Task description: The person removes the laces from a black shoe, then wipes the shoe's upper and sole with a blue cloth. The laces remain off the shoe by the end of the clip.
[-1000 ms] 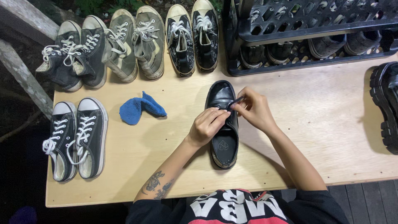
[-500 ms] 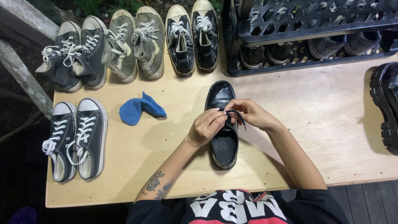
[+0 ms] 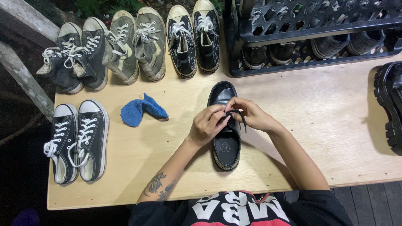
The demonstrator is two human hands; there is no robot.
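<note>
Two hands at frame centre over black leather shoe (image 3: 226, 142) on wooden table (image 3: 318, 125) — left hand (image 3: 206, 125) and right hand (image 3: 250, 114) both pinched narrow on black lace (image 3: 238, 116). Risk: lace end slipping from fingertips, or tug sliding shoe. Blue cloth (image 3: 140, 111) lies centre-left.

Shoe-cleaning workshop, sneaker rows (image 3: 138, 46), plywood table (image 3: 318, 113)

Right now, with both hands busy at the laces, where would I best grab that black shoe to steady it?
Probably the heel end of the black leather shoe, from the near side: it points toward the person and lies bare, while the left hand and right hand cover the laces.
</note>
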